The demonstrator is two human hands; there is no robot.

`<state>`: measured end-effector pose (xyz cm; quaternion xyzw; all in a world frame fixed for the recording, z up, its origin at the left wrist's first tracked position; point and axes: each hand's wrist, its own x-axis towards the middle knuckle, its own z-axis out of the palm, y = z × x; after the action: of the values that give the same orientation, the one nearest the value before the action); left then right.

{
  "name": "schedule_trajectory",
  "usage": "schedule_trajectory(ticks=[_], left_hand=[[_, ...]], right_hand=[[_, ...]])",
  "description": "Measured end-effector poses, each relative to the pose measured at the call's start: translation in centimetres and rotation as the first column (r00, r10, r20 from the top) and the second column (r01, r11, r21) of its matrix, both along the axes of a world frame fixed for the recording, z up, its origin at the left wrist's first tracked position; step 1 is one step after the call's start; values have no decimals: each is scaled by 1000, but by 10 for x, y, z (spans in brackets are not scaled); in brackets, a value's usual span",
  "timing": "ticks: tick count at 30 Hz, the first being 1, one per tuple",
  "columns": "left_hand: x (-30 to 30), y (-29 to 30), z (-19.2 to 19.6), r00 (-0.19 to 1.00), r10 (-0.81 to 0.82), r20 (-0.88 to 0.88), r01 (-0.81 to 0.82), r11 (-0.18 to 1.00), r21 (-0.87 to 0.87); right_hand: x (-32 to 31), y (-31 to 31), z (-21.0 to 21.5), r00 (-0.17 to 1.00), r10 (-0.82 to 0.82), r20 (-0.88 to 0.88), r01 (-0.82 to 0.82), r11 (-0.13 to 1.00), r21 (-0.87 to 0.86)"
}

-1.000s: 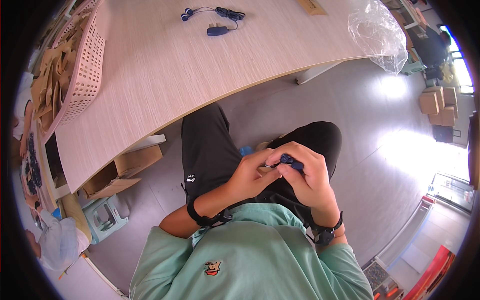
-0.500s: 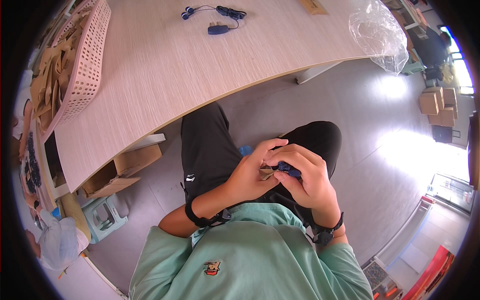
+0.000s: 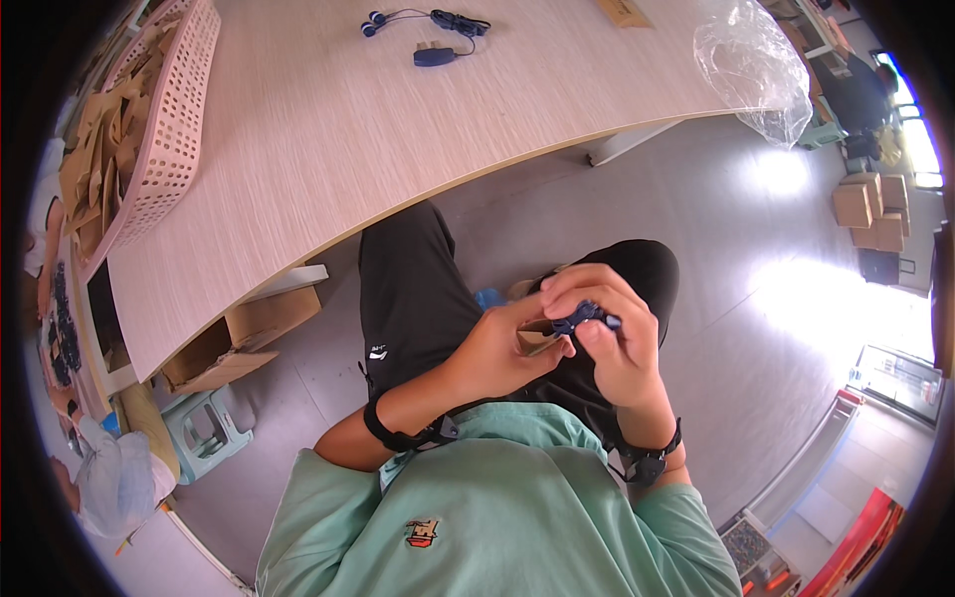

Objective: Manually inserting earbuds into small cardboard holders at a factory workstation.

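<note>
Left hand [image 3: 500, 346] holding a brown packet [image 3: 537, 342], right hand [image 3: 627, 348] pinching a blue bundle [image 3: 577, 318] beside it, both this side of the table [image 3: 398, 129], as I watch remotely, earphones [image 3: 460, 23] on its top, basket [image 3: 177, 144] at its left.

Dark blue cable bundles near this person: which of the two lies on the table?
The upper bundle, with earbuds on its lead, lies on the pale table. The lower bundle is off the table, held in the right hand.
</note>
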<state>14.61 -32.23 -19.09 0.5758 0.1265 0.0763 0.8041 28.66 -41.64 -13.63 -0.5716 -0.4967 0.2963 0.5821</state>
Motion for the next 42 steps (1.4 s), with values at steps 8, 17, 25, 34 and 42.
schedule_trajectory(ticks=[8,17,25,34,42], left_hand=[[-4,6,13,995,-71,-67,70,997,-15],[-7,7,14,993,-111,-34,100,970,-220],[-2,-1,-2,997,61,42,-61,998,5],[1,6,17,990,-101,-100,89,989,-121],[-4,13,11,992,-66,-106,37,966,-257]], right_hand=[[-7,-6,-15,940,-46,-339,2,992,-128],[-7,-7,-29,985,-133,108,111,976,189],[-8,-6,-17,916,4,400,-41,996,83],[-3,-3,-20,937,125,-325,-190,966,-175],[-6,7,-8,951,143,-275,-210,950,-232]])
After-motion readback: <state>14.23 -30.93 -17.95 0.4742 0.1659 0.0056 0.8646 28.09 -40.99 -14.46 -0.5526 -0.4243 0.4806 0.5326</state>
